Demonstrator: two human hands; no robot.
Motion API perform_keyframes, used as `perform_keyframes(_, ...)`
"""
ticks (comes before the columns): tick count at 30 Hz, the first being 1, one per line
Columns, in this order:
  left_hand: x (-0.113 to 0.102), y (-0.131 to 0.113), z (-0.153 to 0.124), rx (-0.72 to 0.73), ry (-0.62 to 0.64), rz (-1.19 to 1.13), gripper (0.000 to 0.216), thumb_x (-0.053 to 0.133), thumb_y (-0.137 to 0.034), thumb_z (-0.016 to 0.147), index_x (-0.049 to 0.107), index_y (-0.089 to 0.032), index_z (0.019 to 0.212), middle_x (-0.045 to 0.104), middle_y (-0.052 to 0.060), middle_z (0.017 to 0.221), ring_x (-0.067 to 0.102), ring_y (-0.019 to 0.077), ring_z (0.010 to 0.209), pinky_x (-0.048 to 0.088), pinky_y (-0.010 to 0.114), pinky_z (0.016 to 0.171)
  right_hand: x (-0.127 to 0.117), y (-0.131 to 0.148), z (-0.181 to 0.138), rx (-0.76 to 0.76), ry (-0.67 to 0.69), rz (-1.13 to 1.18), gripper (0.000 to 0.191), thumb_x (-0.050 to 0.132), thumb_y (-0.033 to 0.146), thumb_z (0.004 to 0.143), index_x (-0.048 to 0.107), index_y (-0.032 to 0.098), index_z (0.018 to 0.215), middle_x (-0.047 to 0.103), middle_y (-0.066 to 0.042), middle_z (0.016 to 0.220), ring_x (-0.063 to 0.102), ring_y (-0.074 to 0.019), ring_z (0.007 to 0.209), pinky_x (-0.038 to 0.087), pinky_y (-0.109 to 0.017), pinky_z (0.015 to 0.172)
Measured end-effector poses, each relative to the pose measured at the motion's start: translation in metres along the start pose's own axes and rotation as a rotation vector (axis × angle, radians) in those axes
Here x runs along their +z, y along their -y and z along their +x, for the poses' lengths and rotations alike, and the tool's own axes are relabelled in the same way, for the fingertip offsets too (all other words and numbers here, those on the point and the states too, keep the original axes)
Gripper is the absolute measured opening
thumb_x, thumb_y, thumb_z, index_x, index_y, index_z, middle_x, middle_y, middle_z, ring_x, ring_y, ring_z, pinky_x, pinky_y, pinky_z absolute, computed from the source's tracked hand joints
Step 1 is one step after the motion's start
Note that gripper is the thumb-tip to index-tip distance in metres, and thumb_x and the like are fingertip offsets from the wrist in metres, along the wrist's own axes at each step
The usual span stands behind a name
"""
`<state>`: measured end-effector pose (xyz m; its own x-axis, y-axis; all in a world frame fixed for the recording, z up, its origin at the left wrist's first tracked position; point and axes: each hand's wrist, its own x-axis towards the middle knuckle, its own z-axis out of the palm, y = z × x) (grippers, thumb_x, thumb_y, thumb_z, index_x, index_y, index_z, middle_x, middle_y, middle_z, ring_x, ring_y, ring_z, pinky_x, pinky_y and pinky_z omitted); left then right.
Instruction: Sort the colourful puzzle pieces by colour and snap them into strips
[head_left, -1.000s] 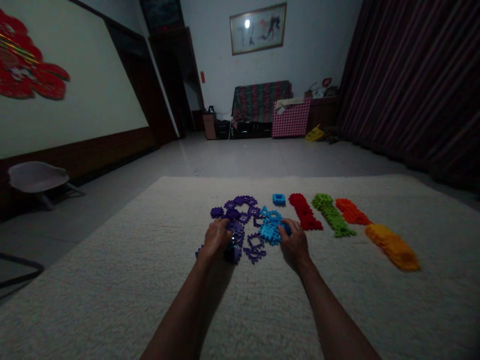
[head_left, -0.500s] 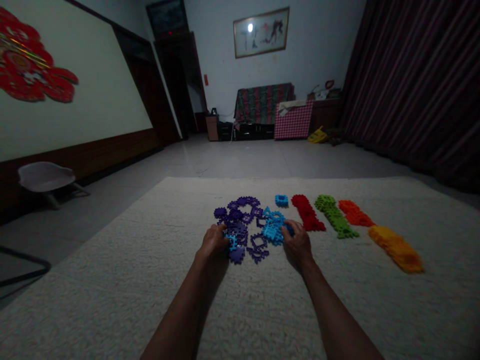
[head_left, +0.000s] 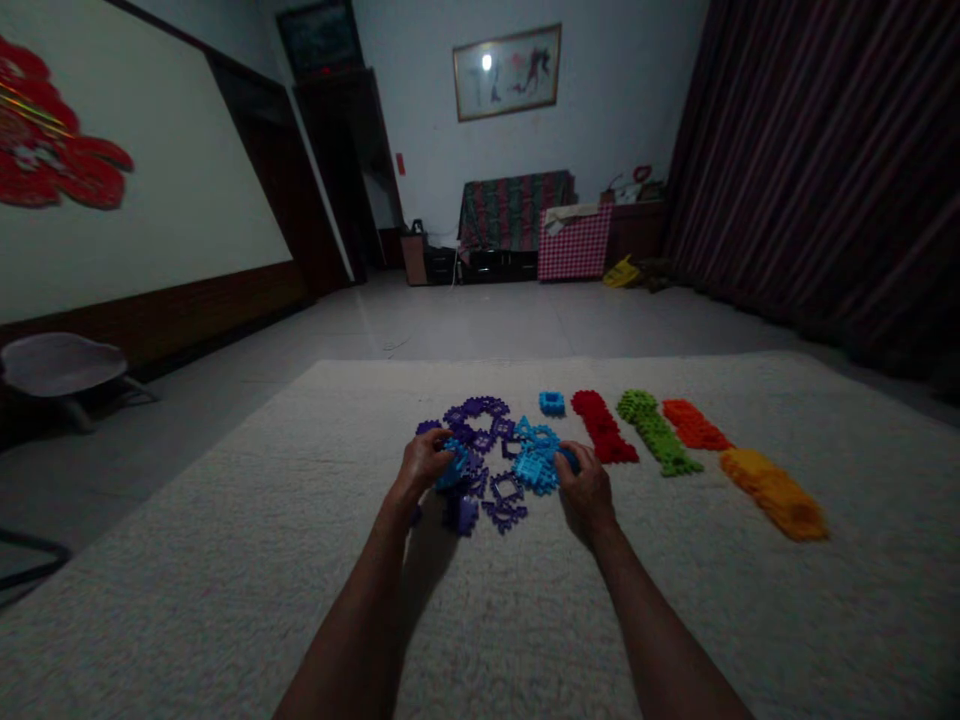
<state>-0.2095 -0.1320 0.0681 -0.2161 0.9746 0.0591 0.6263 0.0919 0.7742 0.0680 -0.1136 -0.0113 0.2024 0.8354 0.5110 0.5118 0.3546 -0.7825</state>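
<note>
My left hand (head_left: 425, 462) is closed on a light blue toothed building piece (head_left: 451, 464), lifted over the left side of a pile of purple building pieces (head_left: 480, 412). Fingers of my right hand (head_left: 587, 484) are closed round a darker blue piece (head_left: 569, 459), mostly hidden by the hand. Beside it lies a cluster of light blue pieces (head_left: 536, 468). A separate blue square piece (head_left: 552, 403) sits farther back.
To the right lie rows of red pieces (head_left: 603, 428), green pieces (head_left: 660, 432), orange pieces (head_left: 696, 425) and yellow-orange pieces (head_left: 774, 493). All are on a pale textured mat (head_left: 480, 620). A low stool (head_left: 64, 365) stands on the floor at left.
My left hand has raised the light blue piece from among the purple ones. My right hand stays beside the blue cluster. The whole view has shifted slightly.
</note>
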Motion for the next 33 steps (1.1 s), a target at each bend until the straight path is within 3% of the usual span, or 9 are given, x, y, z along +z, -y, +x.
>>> perform_keyframes(3,0.042,-0.023,0.005,0.033,0.051,-0.163,0.046,0.067,-0.008,0.07,0.072,-0.014,0.115,0.075,0.006,0.093,0.07,0.0177,0.083,0.054,0.024,0.07,-0.002,0.003,0.0,0.051,-0.006,0.027,0.041,0.051,0.049,0.087,0.069,0.017,0.104,0.07,-0.016,0.111,0.062,-0.029,0.106,0.047,-0.045,0.098)
perform_keyframes(7,0.1,-0.055,0.011,0.081,0.137,-0.196,0.045,0.069,-0.011,0.073,0.07,-0.013,0.119,0.075,0.007,0.094,0.069,0.0174,0.084,0.055,0.027,0.076,-0.006,0.005,0.0,0.094,-0.012,0.051,0.045,0.047,0.05,0.088,0.068,0.015,0.107,0.069,-0.017,0.112,0.062,-0.0296,0.107,0.047,-0.045,0.097)
perform_keyframes(10,0.12,-0.064,0.01,0.186,0.067,-0.112,0.046,0.068,-0.017,0.078,0.066,-0.013,0.124,0.074,0.01,0.105,0.07,0.021,0.095,0.055,0.033,0.088,-0.006,0.006,0.0,0.095,-0.013,0.053,0.045,0.048,0.049,0.088,0.068,0.015,0.108,0.069,-0.017,0.113,0.062,-0.0299,0.107,0.048,-0.045,0.096)
perform_keyframes(14,0.116,-0.046,-0.013,0.426,-0.094,0.125,0.048,0.062,-0.023,0.084,0.06,-0.015,0.131,0.063,0.016,0.132,0.056,0.0281,0.128,0.044,0.044,0.11,-0.005,0.008,0.0,0.058,-0.003,0.034,0.042,0.051,0.047,0.087,0.068,0.015,0.106,0.069,-0.017,0.111,0.062,-0.0295,0.106,0.048,-0.044,0.097)
perform_keyframes(16,0.109,-0.029,-0.031,0.488,-0.038,0.259,0.059,0.066,-0.031,0.081,0.054,-0.016,0.137,0.055,0.018,0.142,0.047,0.0324,0.137,0.039,0.049,0.113,-0.005,0.009,-0.001,0.045,-0.001,0.027,0.04,0.051,0.047,0.087,0.068,0.015,0.106,0.069,-0.016,0.109,0.062,-0.0293,0.105,0.048,-0.045,0.097)
perform_keyframes(19,0.1,-0.01,-0.057,0.457,0.095,0.44,0.076,0.071,-0.042,0.077,0.045,-0.015,0.144,0.044,0.021,0.152,0.036,0.0384,0.143,0.033,0.056,0.115,-0.004,0.01,-0.002,0.04,-0.004,0.019,0.039,0.051,0.046,0.088,0.068,0.016,0.107,0.069,-0.016,0.11,0.062,-0.0291,0.106,0.047,-0.045,0.098)
perform_keyframes(22,0.093,-0.003,-0.071,0.445,0.171,0.516,0.074,0.067,-0.045,0.08,0.044,-0.018,0.145,0.042,0.019,0.153,0.032,0.038,0.145,0.031,0.056,0.115,-0.004,0.01,-0.002,0.039,-0.004,0.015,0.039,0.052,0.047,0.088,0.069,0.016,0.105,0.069,-0.016,0.109,0.062,-0.0293,0.105,0.047,-0.046,0.098)
perform_keyframes(28,0.078,0.0,-0.065,0.557,0.116,0.526,0.04,0.057,-0.035,0.089,0.06,-0.02,0.126,0.061,0.012,0.126,0.05,0.03,0.124,0.041,0.048,0.103,-0.005,0.009,-0.003,0.05,-0.002,0.023,0.038,0.052,0.046,0.088,0.069,0.016,0.105,0.069,-0.016,0.11,0.062,-0.0293,0.106,0.047,-0.046,0.098)
perform_keyframes(33,0.07,0.017,-0.042,0.632,0.063,0.518,0.036,0.057,-0.029,0.089,0.062,-0.022,0.124,0.06,0.011,0.13,0.052,0.0283,0.122,0.043,0.046,0.101,-0.003,0.005,-0.002,0.04,-0.004,0.035,0.035,0.054,0.044,0.087,0.069,0.017,0.103,0.07,-0.016,0.108,0.062,-0.029,0.105,0.048,-0.045,0.098)
